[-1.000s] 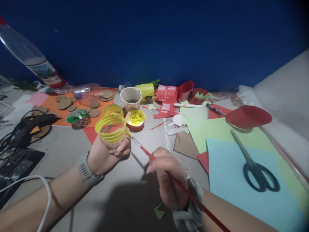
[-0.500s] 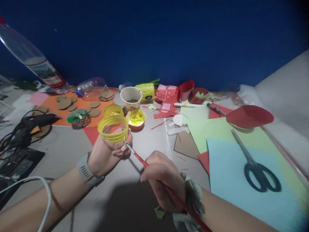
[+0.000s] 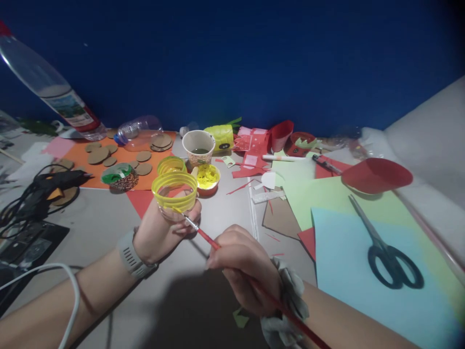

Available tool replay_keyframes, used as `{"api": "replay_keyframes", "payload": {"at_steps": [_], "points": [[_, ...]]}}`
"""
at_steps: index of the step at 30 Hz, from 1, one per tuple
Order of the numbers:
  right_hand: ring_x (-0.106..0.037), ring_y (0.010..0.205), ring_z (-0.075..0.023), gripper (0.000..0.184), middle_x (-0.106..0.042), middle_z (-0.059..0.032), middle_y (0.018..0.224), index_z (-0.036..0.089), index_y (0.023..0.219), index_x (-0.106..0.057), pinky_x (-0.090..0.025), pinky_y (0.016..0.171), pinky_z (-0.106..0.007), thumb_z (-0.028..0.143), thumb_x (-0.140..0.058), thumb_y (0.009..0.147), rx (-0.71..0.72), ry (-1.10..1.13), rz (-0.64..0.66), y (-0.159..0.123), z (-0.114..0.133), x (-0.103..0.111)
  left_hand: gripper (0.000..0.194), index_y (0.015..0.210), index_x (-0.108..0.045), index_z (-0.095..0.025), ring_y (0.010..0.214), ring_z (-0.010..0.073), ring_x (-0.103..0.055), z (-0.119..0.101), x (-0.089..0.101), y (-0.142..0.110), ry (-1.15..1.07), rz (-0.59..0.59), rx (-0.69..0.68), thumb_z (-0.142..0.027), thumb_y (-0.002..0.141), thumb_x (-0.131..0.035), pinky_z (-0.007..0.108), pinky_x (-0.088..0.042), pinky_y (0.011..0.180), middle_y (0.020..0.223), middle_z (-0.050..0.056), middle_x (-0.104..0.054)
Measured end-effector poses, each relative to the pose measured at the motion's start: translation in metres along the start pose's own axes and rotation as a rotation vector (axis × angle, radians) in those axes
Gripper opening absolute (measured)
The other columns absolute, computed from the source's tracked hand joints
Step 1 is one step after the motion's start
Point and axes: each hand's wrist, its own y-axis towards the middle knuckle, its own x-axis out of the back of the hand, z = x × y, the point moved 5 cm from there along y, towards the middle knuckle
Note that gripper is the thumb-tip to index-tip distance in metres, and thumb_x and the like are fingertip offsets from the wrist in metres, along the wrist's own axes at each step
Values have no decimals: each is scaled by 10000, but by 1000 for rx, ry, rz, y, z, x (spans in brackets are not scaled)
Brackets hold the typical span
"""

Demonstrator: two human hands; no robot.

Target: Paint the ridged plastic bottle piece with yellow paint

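My left hand (image 3: 163,220) is wrapped round a clear plastic cup piece (image 3: 174,196) with yellow paint bands about its upper part and a clear lower edge. In my right hand (image 3: 245,269) is a red-handled paintbrush (image 3: 209,238), its yellow-tipped bristles against the cup's lower front side. Just behind the cup piece stands another yellow-painted clear ring (image 3: 171,165). To its right sits a small tub of yellow paint (image 3: 207,178), and behind that a paper cup (image 3: 198,148) holding dark liquid.
Scissors (image 3: 390,257) lie on blue paper (image 3: 337,281) at right. Cardboard discs (image 3: 98,155) rest on orange paper (image 3: 148,182). A green-painted small tub (image 3: 119,177), a glue gun (image 3: 54,179) and a tall bottle (image 3: 54,92) are at left. Paper scraps (image 3: 269,181) lie mid-table.
The brush tip has moved left and slightly down along the cup piece's front. My left hand and the cup piece have shifted slightly right and appear turned a little.
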Motion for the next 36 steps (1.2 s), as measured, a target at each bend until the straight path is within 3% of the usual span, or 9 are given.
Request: {"api": "replay_keyframes", "payload": {"at_steps": [13, 20, 31, 36], "points": [[-588, 790, -170, 179, -597, -31, 818, 209, 1012, -574, -503, 700, -304, 119, -424, 974, -66, -41, -59, -2, -6, 8, 206, 778, -608, -133, 432, 74, -184, -1, 3, 1, -68, 13, 43, -189, 926, -477, 167, -277, 417, 510, -34, -416], [-560, 805, -150, 224, -552, -14, 829, 201, 1020, -560, -491, 725, -278, 37, -442, 923, -127, -44, -90, -5, -10, 11, 221, 742, -544, -163, 433, 73, -172, -3, 0, 0, -85, 35, 29, -167, 942, -450, 162, -293, 432, 526, -22, -460], [-534, 693, -139, 174, -528, -8, 759, 200, 955, -578, -464, 618, -255, 168, -415, 1004, -60, -27, -74, -1, 0, 3, 240, 729, -579, -149, 430, 72, -228, 0, 3, 1, -7, -14, 39, -255, 931, -508, 157, -279, 408, 541, -4, -477], [-525, 674, -139, 157, -534, -7, 748, 200, 960, -575, -462, 611, -249, 182, -424, 999, -25, -1, -51, 1, 2, 3, 222, 749, -551, -162, 424, 61, -254, 0, -1, 1, -41, -21, 32, -174, 948, -454, 153, -284, 427, 580, -9, -487]]}}
